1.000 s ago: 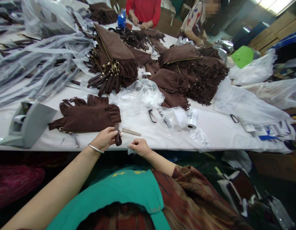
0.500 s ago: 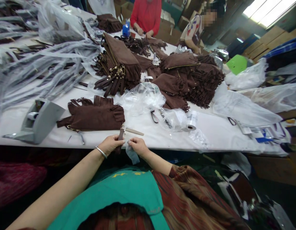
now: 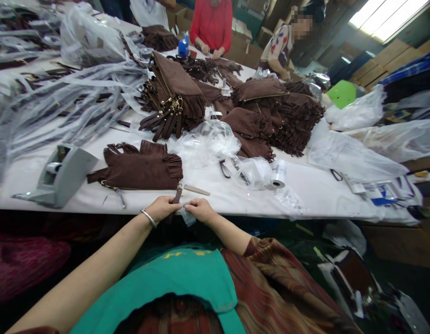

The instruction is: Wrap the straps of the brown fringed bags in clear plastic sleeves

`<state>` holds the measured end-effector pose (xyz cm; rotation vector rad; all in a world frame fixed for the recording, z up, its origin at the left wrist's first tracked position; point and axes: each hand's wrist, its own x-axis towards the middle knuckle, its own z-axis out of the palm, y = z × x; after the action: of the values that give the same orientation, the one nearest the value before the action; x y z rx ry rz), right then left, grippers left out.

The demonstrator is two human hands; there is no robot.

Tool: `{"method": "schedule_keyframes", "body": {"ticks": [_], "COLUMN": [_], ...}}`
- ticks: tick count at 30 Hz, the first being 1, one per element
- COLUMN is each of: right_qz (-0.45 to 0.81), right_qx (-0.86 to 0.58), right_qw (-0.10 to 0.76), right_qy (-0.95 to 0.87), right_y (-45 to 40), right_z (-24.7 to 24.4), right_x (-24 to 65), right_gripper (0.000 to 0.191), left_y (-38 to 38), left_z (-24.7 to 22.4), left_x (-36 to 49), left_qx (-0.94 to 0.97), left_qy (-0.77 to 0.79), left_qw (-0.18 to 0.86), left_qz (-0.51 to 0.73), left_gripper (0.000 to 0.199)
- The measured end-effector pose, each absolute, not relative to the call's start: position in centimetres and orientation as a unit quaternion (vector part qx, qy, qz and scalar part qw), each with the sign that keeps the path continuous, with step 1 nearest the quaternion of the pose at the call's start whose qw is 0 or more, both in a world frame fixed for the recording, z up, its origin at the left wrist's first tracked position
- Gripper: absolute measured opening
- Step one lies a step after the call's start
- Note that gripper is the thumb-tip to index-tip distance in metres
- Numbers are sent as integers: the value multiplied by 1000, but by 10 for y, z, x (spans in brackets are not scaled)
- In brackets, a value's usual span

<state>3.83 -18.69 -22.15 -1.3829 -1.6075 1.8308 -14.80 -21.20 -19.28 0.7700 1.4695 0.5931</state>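
Left hand (image 3: 161, 208) and right hand (image 3: 201, 210) pinch close together at the tabletop's (image 3: 236, 204) near edge, where a fringed brown bag (image 3: 141, 171) lies; left fingertips close on its strap (image 3: 178, 195), right on a scrap of film (image 3: 188, 218). A steady strap and light, tug-free pinch look wisest; fingers hide the film's top, shadow the strap's end

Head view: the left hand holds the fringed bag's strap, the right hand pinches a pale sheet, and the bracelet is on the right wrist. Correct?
No, the bracelet is on the left wrist, the head view shows. The left hand holds the strap; the right hand pinches the sheet.
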Motion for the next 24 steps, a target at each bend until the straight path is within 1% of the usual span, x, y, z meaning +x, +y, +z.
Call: {"method": "schedule_keyframes", "body": {"ticks": [4, 6, 9, 13, 16, 20, 24], "right_qz": [599, 589, 573, 573, 595, 614, 632], "right_qx": [-527, -537, -558, -562, -554, -544, -537], "right_qw": [173, 175, 167, 166, 176, 183, 184], "right_qy": [-577, -578, -576, -573, -555, -542, -529], "right_y": [-187, -189, -192, -197, -200, -201, -201], "right_z": [-221, -220, -218, -216, -217, -217, -215], "right_x": [40, 44, 49, 46, 42, 39, 36], "right_gripper": [21, 20, 18, 18, 19, 21, 22], "left_y": [-211, -208, -201, -194, -194, -198, -200], "left_z": [-192, -188, -180, -181, -189, -200, -204], "left_x": [-154, -158, -165, -165, -159, -148, -141], "left_qx": [288, 238, 185, 159, 141, 127, 128], "left_qy": [594, 566, 523, 480, 489, 522, 540], "left_qw": [687, 715, 730, 730, 718, 705, 674], "left_qz": [303, 335, 398, 460, 474, 463, 488], "left_gripper": [31, 30, 28, 22, 22, 29, 41]}}
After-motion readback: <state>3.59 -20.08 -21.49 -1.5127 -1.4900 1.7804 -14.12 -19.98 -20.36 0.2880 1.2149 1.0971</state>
